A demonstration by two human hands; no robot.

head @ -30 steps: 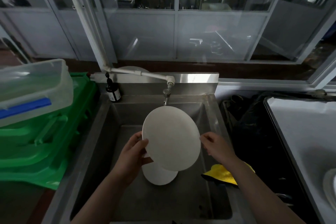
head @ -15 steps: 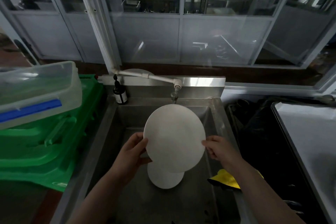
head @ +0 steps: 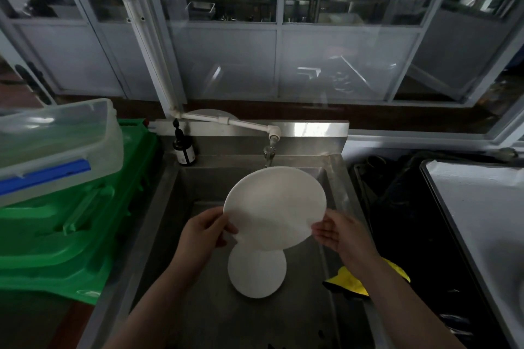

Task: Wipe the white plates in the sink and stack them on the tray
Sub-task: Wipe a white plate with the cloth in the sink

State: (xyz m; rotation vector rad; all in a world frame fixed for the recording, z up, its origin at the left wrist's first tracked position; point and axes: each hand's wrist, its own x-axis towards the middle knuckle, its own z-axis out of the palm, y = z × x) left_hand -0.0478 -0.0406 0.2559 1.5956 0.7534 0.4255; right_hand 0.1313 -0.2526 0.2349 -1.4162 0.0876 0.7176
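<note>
- Right now I see the steel sink filling the middle of the head view, basin dull and dark.
- Left of it, a stack of green plastic lids or crates, with a clear tub with a blue latch sitting tilted on top.
- Right side: a grey metal tray, only its left part in frame. At the far right edge there's a pale shape on it; I can't tell what it is.
- Between sink and tray, a dark gap with black stuff I can't make out.
- Larger white plate is held up over the basin, tilted, flat pale face toward me, just below the tap.
- Left hand grips the plate's lower left rim, thumb on the face, fingers curled behind.
- Right hand is at the lower right rim, fingers fairly straight against the edge; I read it as touching, not clamping.
- Second, smaller-looking white plate lies flat on the sink floor, its top part hidden behind the held one.
- Yellow cloth sits at the sink's right rim, partly under my right forearm.
- Dark bottle with a label stands on the back left corner of the sink.
</note>
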